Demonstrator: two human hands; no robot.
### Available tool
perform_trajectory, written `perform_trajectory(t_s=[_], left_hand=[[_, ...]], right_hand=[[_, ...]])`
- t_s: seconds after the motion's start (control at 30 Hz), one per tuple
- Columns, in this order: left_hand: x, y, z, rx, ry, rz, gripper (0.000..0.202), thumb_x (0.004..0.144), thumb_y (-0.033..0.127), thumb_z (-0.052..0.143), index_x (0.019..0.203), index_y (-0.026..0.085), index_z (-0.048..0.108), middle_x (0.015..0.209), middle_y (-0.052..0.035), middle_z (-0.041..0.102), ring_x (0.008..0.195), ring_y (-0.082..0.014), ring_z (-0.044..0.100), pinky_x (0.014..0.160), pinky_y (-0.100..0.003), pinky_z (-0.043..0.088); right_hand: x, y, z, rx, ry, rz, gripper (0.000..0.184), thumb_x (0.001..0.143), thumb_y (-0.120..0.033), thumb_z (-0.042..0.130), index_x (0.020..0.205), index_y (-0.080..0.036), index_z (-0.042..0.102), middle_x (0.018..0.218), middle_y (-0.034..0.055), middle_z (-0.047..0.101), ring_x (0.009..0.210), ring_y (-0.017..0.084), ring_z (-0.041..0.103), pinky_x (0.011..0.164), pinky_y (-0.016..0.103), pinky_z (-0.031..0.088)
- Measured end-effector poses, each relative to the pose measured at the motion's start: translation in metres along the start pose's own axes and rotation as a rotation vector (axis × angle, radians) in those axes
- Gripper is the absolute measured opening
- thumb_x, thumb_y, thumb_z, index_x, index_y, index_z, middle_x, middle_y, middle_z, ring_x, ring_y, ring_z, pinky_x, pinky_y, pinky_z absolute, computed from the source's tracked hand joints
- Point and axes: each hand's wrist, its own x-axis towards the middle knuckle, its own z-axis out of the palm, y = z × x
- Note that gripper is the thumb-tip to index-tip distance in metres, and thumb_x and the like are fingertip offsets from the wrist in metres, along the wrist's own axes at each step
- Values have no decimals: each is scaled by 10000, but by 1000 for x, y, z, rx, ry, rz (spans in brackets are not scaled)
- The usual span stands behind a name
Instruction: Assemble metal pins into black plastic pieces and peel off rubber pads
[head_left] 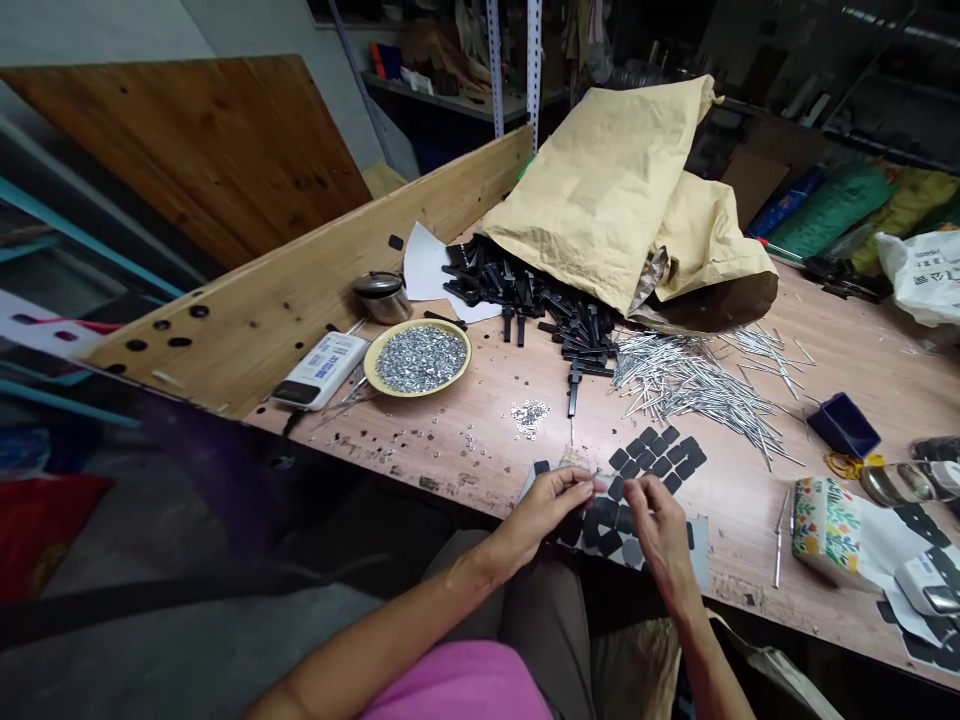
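My left hand point(551, 503) is pinched at the table's near edge, its fingertips closed on a thin metal pin point(592, 478). My right hand point(660, 525) is closed in a pinch just to its right, over a sheet of black square pads point(660, 455); what it holds is too small to name. A small heap of tiny metal nuts point(529, 415) lies just beyond the hands. Farther back are a spread of long metal pins point(690, 385) and a pile of black plastic parts point(540, 300) spilling from a brown paper sack point(607, 190).
A yellow dish of small nuts point(418, 357), a steel cup point(381, 296) and a white power bank point(321, 370) sit at the left. A blue tray point(844, 425), a floral box point(825, 525) and glasses point(900, 480) are on the right. A wooden board point(300, 290) borders the table's left.
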Motion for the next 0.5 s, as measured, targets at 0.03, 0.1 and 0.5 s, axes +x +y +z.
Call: perform_trajectory(t_s=[0.03,0.1,0.5], left_hand=[[2,1,2,-112,6,-17,365,641,433,739,854,141,693,805,-40,668,749,-127,580,758,-246,440],[6,2,7,-269,19,-45,426,537,413,815,849,147,699,837,-38,665,814,-129,580,823,-246,420],[21,-21,27,-143,159,88,313,603,423,752,753,149,727,936,-87,667,980,-211,569,905,-314,421]], right_hand=[[-5,0,5,96,-22,32,368,868,-512,445,719,-203,578,642,1,576,577,140,513,532,238,395],[-14,0,18,271,-42,65,331,820,-510,521,864,-197,622,786,31,649,696,166,586,624,260,461],[-21,11,22,170,152,132,221,824,-378,528,757,-188,619,716,14,596,645,147,543,574,245,434]])
